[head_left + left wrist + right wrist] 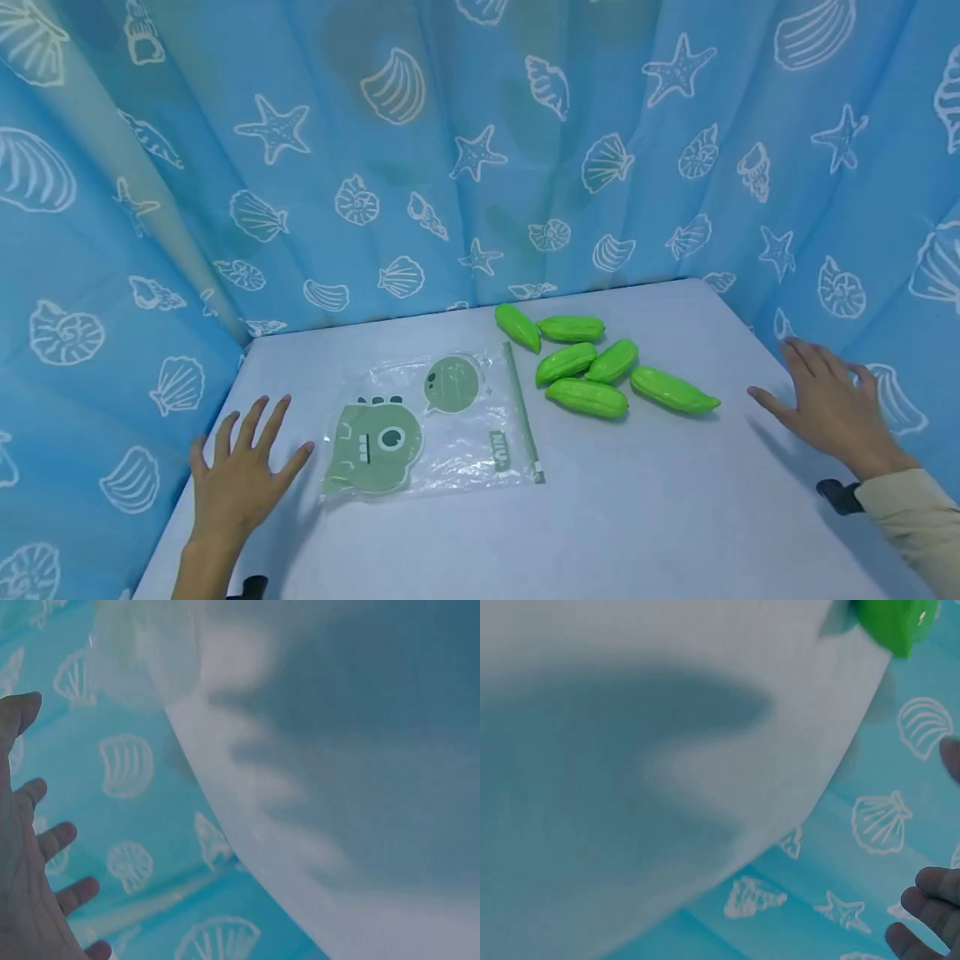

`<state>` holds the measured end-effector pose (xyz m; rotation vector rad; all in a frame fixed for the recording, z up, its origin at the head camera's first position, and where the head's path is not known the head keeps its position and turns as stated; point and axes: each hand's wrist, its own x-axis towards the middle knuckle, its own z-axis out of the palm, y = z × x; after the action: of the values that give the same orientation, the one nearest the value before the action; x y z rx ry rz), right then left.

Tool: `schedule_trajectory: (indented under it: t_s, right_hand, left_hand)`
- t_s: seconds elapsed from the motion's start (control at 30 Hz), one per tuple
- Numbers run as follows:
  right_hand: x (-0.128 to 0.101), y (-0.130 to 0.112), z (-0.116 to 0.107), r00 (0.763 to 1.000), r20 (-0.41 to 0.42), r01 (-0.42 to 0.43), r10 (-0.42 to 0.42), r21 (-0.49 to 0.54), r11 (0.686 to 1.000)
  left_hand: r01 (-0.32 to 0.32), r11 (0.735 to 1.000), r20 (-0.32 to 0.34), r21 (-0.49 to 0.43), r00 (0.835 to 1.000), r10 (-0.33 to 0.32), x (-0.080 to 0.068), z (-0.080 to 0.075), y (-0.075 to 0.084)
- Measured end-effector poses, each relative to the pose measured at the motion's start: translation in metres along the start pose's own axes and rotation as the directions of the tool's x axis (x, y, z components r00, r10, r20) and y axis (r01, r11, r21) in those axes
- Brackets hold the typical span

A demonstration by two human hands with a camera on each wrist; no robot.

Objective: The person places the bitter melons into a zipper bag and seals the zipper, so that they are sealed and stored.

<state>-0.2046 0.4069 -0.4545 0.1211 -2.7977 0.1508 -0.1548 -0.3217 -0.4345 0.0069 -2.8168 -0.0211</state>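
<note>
Clear zip bag (431,425) with green cartoon prints lies flat near the table's (637,517) left edge. Left hand (240,475) rests beside it, fingers spread, gripping nothing. Six green toy pods (600,371) are clustered toward the far edge. Right hand (832,408), fingers extended, empty, is at the right edge.

The left hand (22,885) shows at the left edge, its fingers (56,840) spread and straight, holding nothing. Behind them hangs a blue curtain (135,817) printed with white shells. The pale worktop (352,787) fills the right side, blurred, with the fingers' soft shadow across it.
</note>
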Motion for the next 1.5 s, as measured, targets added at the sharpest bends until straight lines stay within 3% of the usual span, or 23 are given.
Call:
schedule_trajectory:
  t_s: [0.17, 0.37, 0.83, 1.17, 1.5]
  right_hand:
    - [-0.002, -0.019, -0.008, 1.000, -0.009, -0.019, 0.020, 0.054, 0.998]
    - [-0.004, -0.047, -0.008, 0.998, -0.068, 0.006, 0.001, 0.107, 0.994]
    - [-0.006, -0.105, -0.001, 0.999, -0.034, 0.005, 0.006, 0.306, 0.952]
    - [-0.014, -0.125, 0.011, 0.999, -0.050, 0.023, -0.002, 0.418, 0.908]
    - [-0.013, -0.137, 0.016, 0.998, -0.063, 0.027, 0.004, 0.485, 0.874]
  left_hand:
    - [-0.046, 0.996, -0.047, -0.078, 0.998, 0.043, 0.006, 0.003, 0.028]
    - [-0.090, 0.979, -0.071, -0.181, 0.994, 0.078, 0.014, 0.005, 0.050]
    - [-0.157, 0.909, -0.111, -0.386, 0.986, 0.123, 0.021, 0.012, 0.102]
    - [-0.173, 0.880, -0.109, -0.442, 0.984, 0.139, 0.020, 0.026, 0.121]
    - [-0.218, 0.833, -0.141, -0.508, 0.975, 0.170, 0.022, 0.036, 0.146]
